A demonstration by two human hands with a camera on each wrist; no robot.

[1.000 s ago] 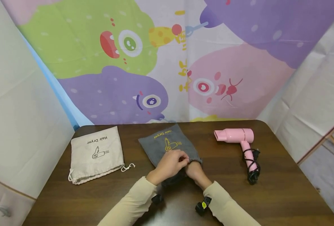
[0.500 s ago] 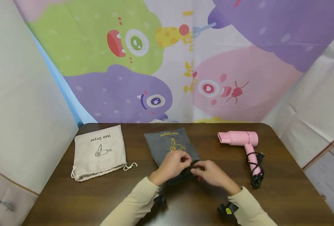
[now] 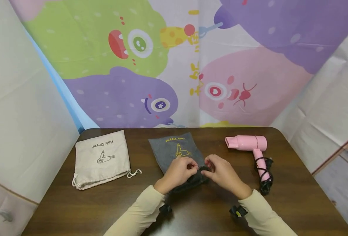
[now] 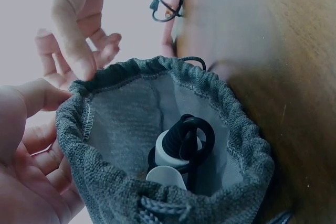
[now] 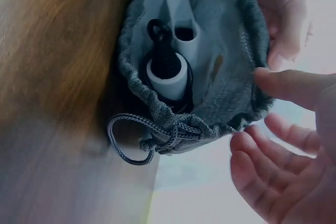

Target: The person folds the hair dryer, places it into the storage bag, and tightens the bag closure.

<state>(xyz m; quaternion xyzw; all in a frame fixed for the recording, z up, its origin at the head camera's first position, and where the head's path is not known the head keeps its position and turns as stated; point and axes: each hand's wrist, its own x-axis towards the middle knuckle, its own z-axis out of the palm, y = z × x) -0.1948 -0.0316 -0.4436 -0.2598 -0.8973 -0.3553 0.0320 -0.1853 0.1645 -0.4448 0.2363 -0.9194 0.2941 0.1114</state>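
From the head view the mouth of the grey drawstring bag [image 3: 176,154] is hidden behind both hands, at lower centre of the frame on the dark wooden table [image 3: 103,203]. In the wrist views its gathered rim is seen held open, with a white hair dryer [image 5: 176,66] and its coiled black cord [image 4: 191,135] partly visible inside. The rim is pinched by the left hand [image 3: 178,173] and the right hand [image 3: 222,173]. Yellow print marks the bag's flat upper part.
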